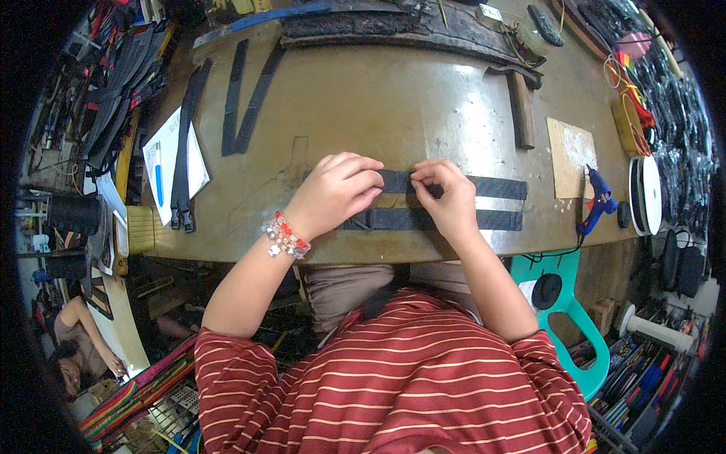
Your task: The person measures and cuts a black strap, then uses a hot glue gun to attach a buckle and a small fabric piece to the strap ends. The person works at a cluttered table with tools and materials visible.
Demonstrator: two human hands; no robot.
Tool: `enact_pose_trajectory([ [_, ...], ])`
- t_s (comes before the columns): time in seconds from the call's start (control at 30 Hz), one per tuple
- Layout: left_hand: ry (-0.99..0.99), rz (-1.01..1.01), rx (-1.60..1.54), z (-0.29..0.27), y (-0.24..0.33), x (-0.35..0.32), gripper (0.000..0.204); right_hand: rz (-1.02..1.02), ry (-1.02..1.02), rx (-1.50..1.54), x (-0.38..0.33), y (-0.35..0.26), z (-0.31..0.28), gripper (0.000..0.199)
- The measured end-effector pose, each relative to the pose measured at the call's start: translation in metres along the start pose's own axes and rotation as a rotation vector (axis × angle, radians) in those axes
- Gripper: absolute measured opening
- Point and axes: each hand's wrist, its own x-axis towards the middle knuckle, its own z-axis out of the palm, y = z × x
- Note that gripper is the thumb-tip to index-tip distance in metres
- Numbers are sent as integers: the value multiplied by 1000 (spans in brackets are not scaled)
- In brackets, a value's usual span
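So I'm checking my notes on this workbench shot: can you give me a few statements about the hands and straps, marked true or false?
1. Both hands work on the upper dark strap. True: the left hand and right hand pinch it.
2. A second dark strap lies just below it. True.
3. The bead bracelet is on the right wrist. False: the left wrist.
4. The blue glue gun is in the right hand. False: it lies on the bench, to the right.
5. The hammer lies untouched. True.
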Motion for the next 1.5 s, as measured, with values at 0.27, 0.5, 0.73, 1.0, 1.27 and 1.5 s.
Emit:
enact_pose_trajectory([
  [0.27,-28,31,33,14,1,6,12,42,-6,63,-1,1,0,11],
  [0.5,-24,46,85,14,3,5,12,27,-22,35,-1,-3,0,11],
  [0.73,-43,46,116,14,4,6,15,-12,-18,16,-1,-6,1,11],
  [1.0,-14,109,169,23,-2,3,14,-200,-51,-140,-7,4,1,22],
  [1.27,-105,56,126,18,2,7,18,-384,-172,-330,-6,-16,1,27],
  [1.5,41,137,110,21,3,-2,16,-529,-353,-601,0,-19,-14,26],
])
